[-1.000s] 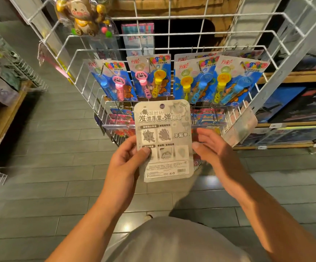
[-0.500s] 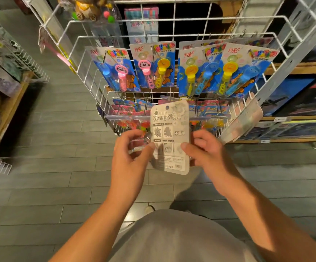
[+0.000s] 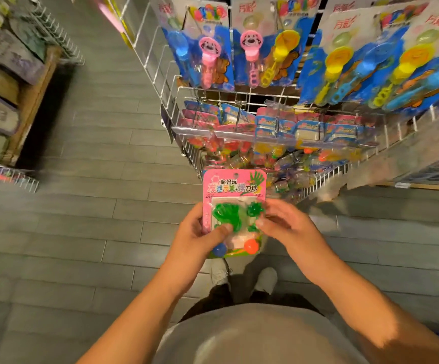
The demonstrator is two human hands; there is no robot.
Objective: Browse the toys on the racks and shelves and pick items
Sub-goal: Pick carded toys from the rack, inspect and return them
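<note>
The step in hand is inspection of a picked item: the pink toy card (image 3: 234,210) is held in front of the person at waist height, just below the front edge of the wire rack (image 3: 239,99), and clear of it. The left hand (image 3: 200,239) grips the card's left edge, thumb curled over the blister; the right hand (image 3: 289,223) pinches its right side, fingers (image 3: 263,224) pressed on the green toys under the plastic (two small balls, blue and orange, sit at the card's foot). The bubble-wand cards (image 3: 263,48) hang on the rack's upper hooks, untouched. Judged from this, the next move calls for a decision: keep the card in one hand, or rehang it by its top hole on a lower hook, which would need both hands to steady it. Against the earlier frames, the card now shows its printed pink front where the grey back faced the camera, and the head has tipped downward, so that the shoes (image 3: 242,275) are in view.
</note>
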